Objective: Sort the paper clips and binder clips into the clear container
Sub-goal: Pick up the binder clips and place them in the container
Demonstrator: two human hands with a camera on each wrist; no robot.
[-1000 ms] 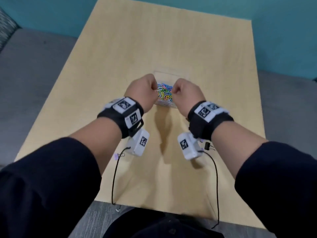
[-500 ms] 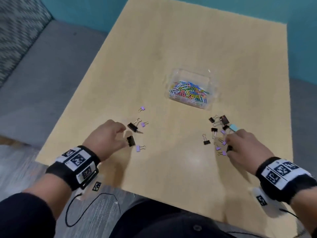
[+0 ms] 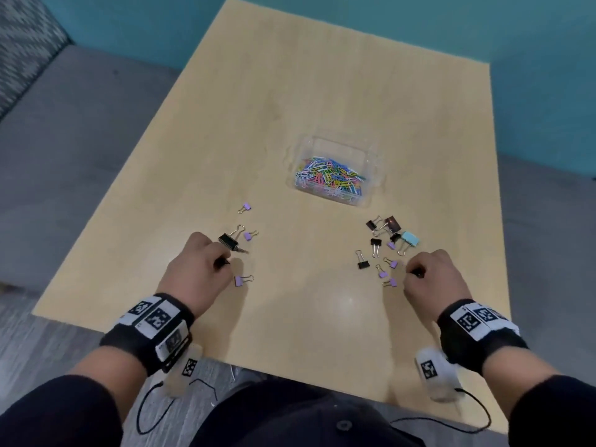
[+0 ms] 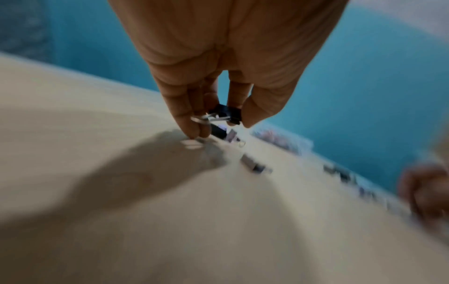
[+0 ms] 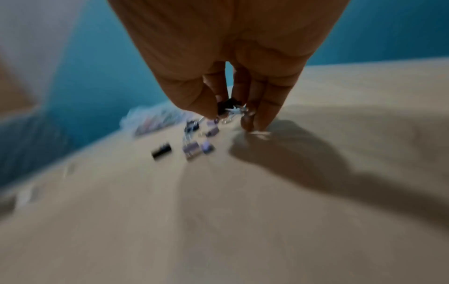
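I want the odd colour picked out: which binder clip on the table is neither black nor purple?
The light blue binder clip, at the far right edge of the cluster ahead of the right hand; it is the only blue one.

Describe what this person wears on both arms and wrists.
Dark long sleeves cover both forearms. Each wrist carries a black band with white square-code tags: left wrist band, right wrist band. A white tagged camera block hangs under each wrist, trailing a thin black cable.
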